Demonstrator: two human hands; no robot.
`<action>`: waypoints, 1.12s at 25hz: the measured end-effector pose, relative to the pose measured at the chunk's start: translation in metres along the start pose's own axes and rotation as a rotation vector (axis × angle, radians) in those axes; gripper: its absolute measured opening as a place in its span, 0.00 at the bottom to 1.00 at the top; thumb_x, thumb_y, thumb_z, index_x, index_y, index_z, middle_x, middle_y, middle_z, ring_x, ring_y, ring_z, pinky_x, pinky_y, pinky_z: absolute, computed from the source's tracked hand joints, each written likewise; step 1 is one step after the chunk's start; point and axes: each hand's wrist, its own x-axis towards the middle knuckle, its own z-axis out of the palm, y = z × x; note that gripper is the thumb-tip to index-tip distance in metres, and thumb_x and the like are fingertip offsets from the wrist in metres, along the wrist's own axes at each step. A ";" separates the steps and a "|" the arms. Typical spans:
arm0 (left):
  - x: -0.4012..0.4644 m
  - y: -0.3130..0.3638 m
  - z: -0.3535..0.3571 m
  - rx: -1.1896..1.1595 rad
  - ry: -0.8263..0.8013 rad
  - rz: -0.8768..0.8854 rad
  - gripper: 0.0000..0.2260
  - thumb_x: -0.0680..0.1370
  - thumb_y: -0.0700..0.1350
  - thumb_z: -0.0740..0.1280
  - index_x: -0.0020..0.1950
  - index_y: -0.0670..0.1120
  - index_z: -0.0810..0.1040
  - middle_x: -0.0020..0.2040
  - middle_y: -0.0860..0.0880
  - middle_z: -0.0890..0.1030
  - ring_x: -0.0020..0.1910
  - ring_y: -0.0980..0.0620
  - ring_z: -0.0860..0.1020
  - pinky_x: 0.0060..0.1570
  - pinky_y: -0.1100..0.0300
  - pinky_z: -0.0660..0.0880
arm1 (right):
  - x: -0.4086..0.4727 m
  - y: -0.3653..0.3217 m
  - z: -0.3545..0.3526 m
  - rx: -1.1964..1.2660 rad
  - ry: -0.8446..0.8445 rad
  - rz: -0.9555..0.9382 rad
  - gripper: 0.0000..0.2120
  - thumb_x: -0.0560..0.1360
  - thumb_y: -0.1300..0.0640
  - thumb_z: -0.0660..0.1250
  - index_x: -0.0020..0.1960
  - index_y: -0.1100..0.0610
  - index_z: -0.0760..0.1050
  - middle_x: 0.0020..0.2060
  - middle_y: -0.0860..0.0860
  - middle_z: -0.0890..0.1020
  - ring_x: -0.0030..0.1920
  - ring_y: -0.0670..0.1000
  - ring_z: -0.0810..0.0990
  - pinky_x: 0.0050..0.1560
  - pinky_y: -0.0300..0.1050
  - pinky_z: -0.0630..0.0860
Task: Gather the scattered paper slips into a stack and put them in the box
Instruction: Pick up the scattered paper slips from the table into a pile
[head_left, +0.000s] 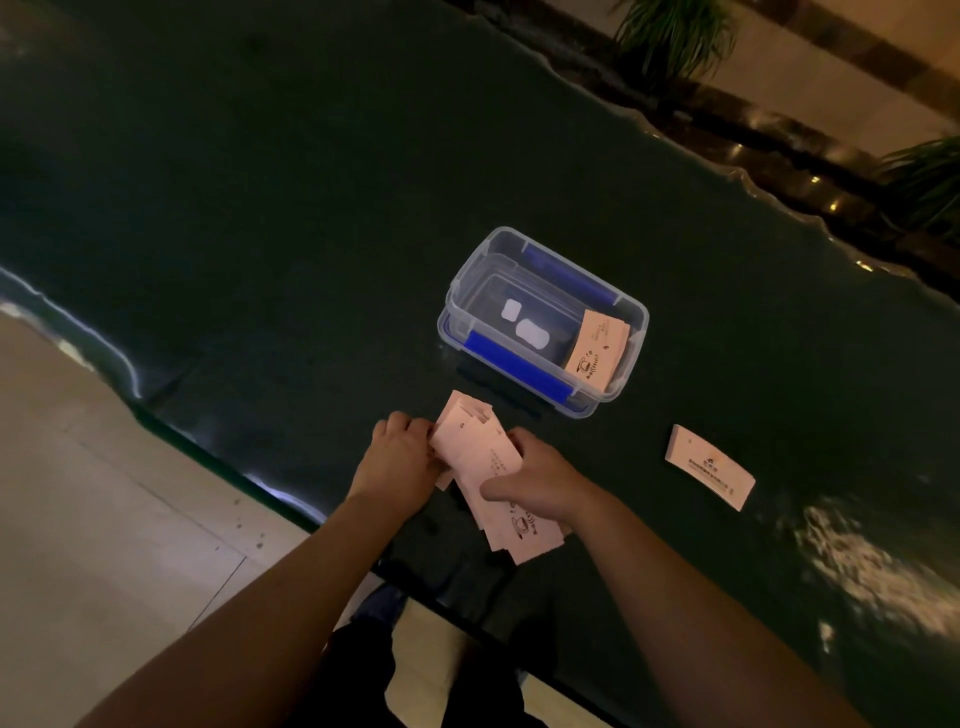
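A loose bundle of pale pink paper slips lies fanned on the dark green table, near its front edge. My left hand grips the bundle's left side. My right hand closes over its right side, thumb on top. Just beyond the hands stands a clear plastic box with blue latches. One stack of slips leans inside its right end. Another neat stack lies on the table to the right of my hands.
The dark table has a wavy edge, with tiled floor to the left and below. Potted plants stand beyond the far edge. Two white labels show on the box's bottom.
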 end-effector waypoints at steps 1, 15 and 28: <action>0.000 0.001 0.002 -0.022 0.005 -0.012 0.25 0.81 0.53 0.69 0.77 0.49 0.71 0.72 0.45 0.72 0.71 0.46 0.70 0.70 0.50 0.71 | 0.001 0.002 0.002 0.044 0.004 0.008 0.34 0.74 0.52 0.78 0.75 0.46 0.67 0.62 0.49 0.78 0.58 0.51 0.80 0.52 0.50 0.79; -0.005 0.035 -0.001 -0.379 -0.143 -0.202 0.19 0.84 0.49 0.60 0.74 0.46 0.75 0.65 0.43 0.82 0.61 0.44 0.81 0.61 0.52 0.78 | 0.019 -0.002 0.024 0.868 0.216 0.201 0.27 0.79 0.56 0.72 0.77 0.47 0.73 0.54 0.50 0.86 0.50 0.53 0.87 0.43 0.51 0.82; -0.025 0.087 0.012 -0.713 -0.275 -0.337 0.47 0.61 0.78 0.60 0.71 0.51 0.72 0.63 0.45 0.74 0.58 0.47 0.79 0.60 0.43 0.79 | 0.008 0.031 0.044 1.166 0.108 0.136 0.32 0.71 0.46 0.67 0.76 0.47 0.73 0.58 0.57 0.89 0.54 0.59 0.90 0.56 0.61 0.86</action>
